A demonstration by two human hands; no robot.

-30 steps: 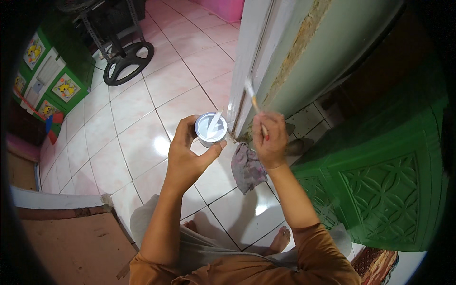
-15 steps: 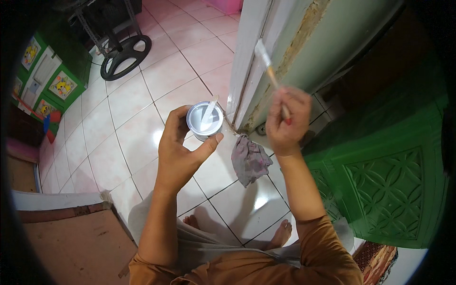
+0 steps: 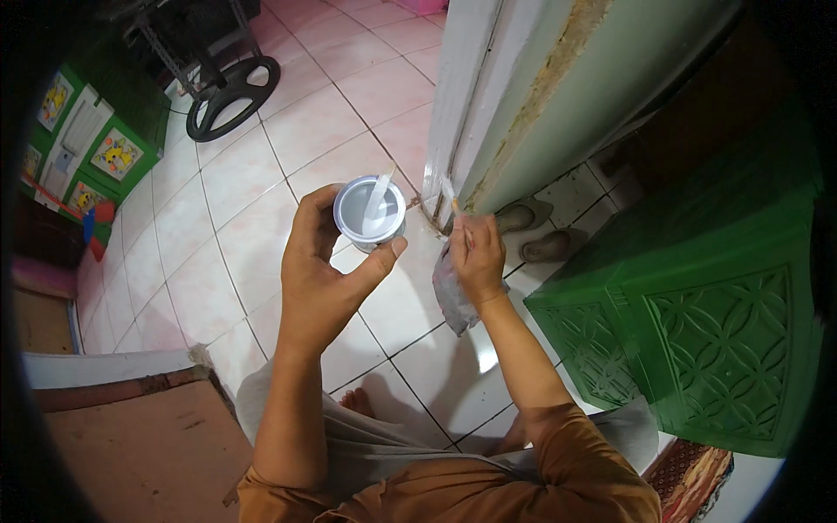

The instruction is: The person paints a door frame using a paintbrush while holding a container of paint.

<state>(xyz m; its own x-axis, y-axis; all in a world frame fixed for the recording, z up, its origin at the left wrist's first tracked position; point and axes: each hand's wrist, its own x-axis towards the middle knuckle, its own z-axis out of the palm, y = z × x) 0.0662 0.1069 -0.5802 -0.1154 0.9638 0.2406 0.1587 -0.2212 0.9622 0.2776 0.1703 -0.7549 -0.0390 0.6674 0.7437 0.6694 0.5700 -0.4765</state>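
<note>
My left hand (image 3: 321,292) is wrapped round a small open can of white paint (image 3: 346,212), held upright over the floor. A flat white-coated stick (image 3: 378,199) leans in the can, its tip above the rim. My right hand (image 3: 479,261) is closed on a paintbrush (image 3: 449,190) with pale bristles. The bristles are at the lower part of the white door frame (image 3: 462,113), seemingly against it; most of the handle is hidden by my fingers. A crumpled grey cloth (image 3: 447,292) lies on the floor beneath, partly covered by my right hand.
A green patterned plastic cabinet (image 3: 715,349) stands at the right. Shoes (image 3: 546,247) lie behind the wall edge. At the far left are a black stand base (image 3: 234,100) and a green cabinet with stickers (image 3: 116,155). A brown board (image 3: 144,453) is at lower left.
My right hand has moved down and left, bringing the brush from higher on the frame to near its bottom. The can has shifted slightly left.
</note>
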